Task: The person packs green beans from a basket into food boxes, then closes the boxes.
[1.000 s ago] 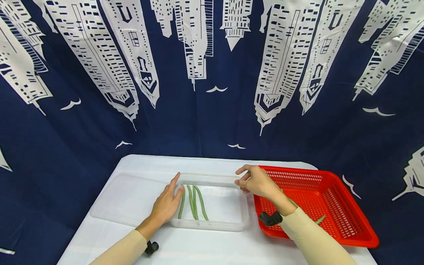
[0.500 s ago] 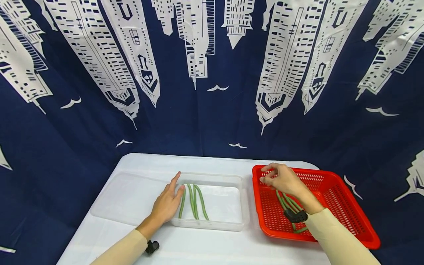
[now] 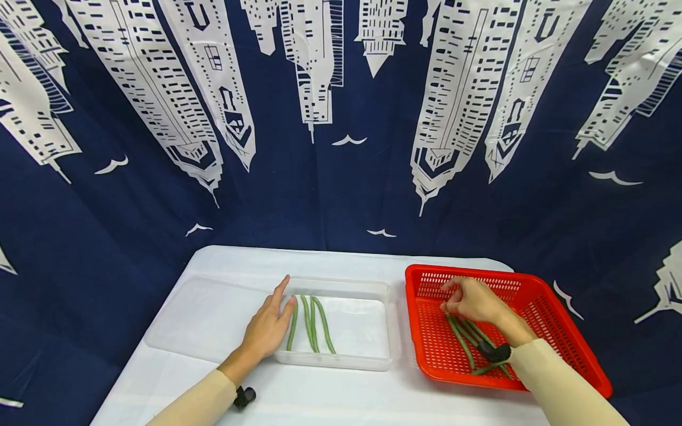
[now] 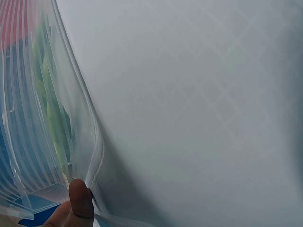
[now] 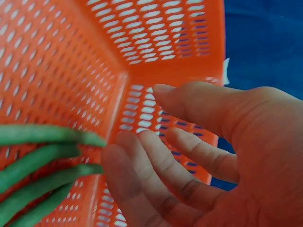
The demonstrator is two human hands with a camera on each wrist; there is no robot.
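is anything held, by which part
Nothing visibly held: the right hand hovers, fingers parted, by slender green beans; the left hand touches a clear rectangular plastic box.

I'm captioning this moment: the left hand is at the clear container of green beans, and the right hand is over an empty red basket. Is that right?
One slip: the red basket is not empty. The head view shows several green beans lying in it, by the right hand. The left hand is indeed at the clear container.
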